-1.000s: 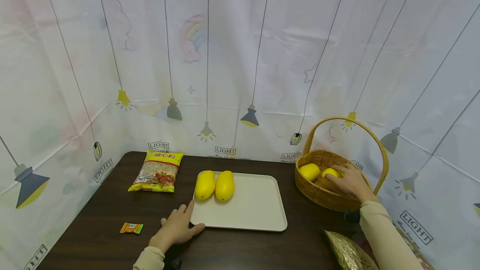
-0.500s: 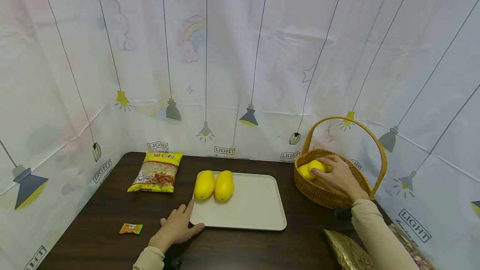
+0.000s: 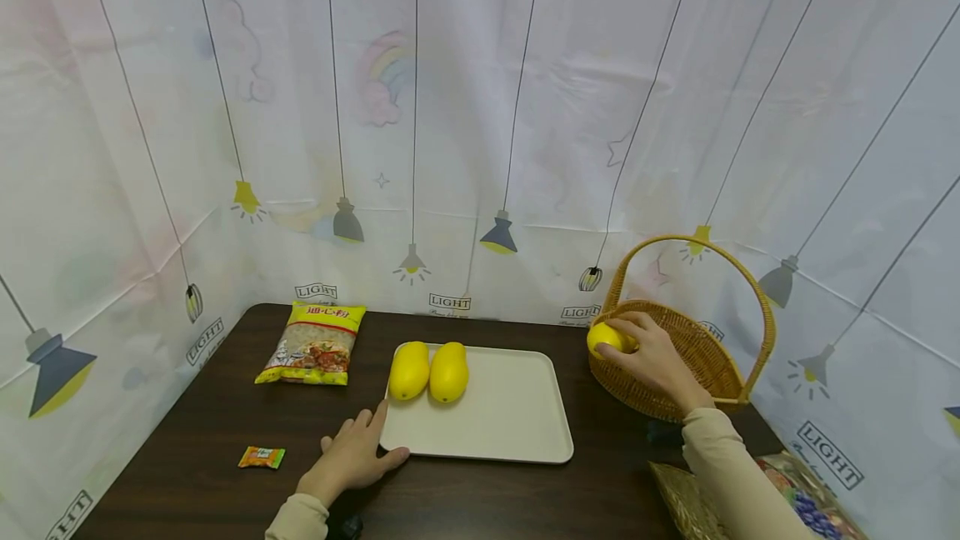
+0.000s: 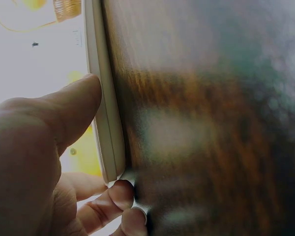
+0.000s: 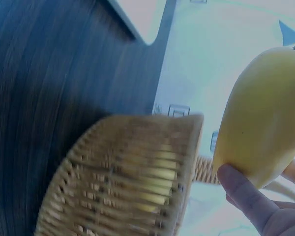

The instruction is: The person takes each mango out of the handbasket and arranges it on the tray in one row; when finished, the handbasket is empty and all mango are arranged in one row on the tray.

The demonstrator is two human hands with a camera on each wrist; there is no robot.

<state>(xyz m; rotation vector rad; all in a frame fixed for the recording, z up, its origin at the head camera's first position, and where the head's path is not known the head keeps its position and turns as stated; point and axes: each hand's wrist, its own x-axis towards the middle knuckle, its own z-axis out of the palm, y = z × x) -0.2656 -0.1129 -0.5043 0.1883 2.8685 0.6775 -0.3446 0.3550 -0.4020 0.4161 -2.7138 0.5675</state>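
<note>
In the head view my right hand (image 3: 656, 361) holds a yellow mango (image 3: 603, 340) at the left rim of the wicker basket (image 3: 633, 397). The right wrist view shows this mango (image 5: 263, 118) raised beyond the rim, with the thumb (image 5: 246, 194) against its lower end. Another yellow fruit (image 5: 157, 184) shows through the basket's weave. My left hand (image 3: 348, 452) rests at the near left corner of a cream tray (image 3: 510, 407). Its thumb (image 4: 78, 108) touches the tray's edge, and its other fingers lie by the corner. Two mangoes (image 3: 409, 371) lie side by side at the tray's left.
A yellow pasta bag (image 3: 313, 344) lies at the back left of the dark table (image 3: 480, 494), with a small orange packet (image 3: 262, 457) nearer. Under the right forearm lie a gold packet (image 3: 682, 494) and a clear fruit-printed packet (image 3: 806, 498). The basket's tall handle (image 3: 693, 237) arches overhead.
My right hand has lifted the mango from inside the basket and carried it left to the basket's left rim. The left hand, tray and its two mangoes have stayed put.
</note>
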